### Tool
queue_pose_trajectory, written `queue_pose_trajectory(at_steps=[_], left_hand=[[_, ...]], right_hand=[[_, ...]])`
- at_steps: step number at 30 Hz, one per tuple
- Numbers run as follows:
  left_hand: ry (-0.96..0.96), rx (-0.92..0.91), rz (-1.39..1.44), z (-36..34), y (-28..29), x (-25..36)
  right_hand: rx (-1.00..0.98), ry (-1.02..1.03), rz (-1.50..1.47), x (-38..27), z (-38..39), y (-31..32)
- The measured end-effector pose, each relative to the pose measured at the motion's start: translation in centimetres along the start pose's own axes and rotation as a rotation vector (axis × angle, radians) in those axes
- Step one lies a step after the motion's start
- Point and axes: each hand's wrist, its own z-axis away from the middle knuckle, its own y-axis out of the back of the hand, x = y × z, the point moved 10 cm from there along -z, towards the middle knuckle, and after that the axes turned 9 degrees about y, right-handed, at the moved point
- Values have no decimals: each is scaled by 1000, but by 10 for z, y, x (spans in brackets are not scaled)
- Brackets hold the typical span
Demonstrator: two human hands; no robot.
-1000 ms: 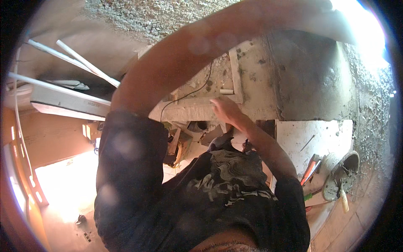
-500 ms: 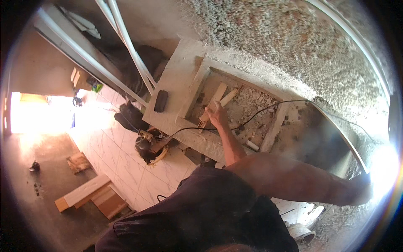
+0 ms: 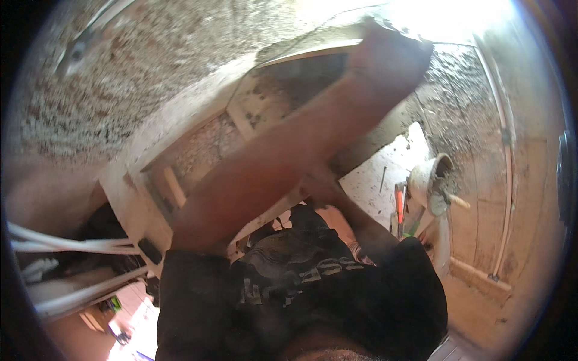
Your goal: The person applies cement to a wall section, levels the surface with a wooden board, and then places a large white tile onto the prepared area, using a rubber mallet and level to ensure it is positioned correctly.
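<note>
Left hand (image 3: 391,57): raised beyond the far right part of the counter (image 3: 129,201), against a bright light (image 3: 448,18); glare and blur obscure the fingers, so whether they are spread, closed or gripping cannot be told. Right hand (image 3: 320,188): just under the left forearm in the view, near the counter's front edge; its fingers are blurred and partly hidden, and their state cannot be told.

The counter runs obliquely from lower left to upper right, below the left forearm; its framed recess contains rubble (image 3: 208,144) and, toward the left end, a wooden strip (image 3: 174,186); a thin cable (image 3: 241,83) crosses the rear edge into the recess; a dark block (image 3: 149,250) lies at the front left corner.

Off the right end: a white board (image 3: 361,186); an orange-handled tool (image 3: 399,201); a tilted, mortar-stained bucket (image 3: 422,178) with a pale handle (image 3: 459,201) protruding. Off the left end: white pipes (image 3: 72,243). Behind the rear edge: a rough wall (image 3: 150,78).
</note>
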Motion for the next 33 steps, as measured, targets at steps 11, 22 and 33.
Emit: queue_pose_trajectory(at_steps=[11, 22, 33], left_hand=[[35, -56, -176, -19, -24, 40], [112, -82, -265, -22, -25, 43], [293, -115, -294, -12, -16, 8]], right_hand=[[501, -698, 74, 245, 185, 148], [260, -442, 138, 230, 99, 49], [749, -456, 232, 331, 180, 152]])
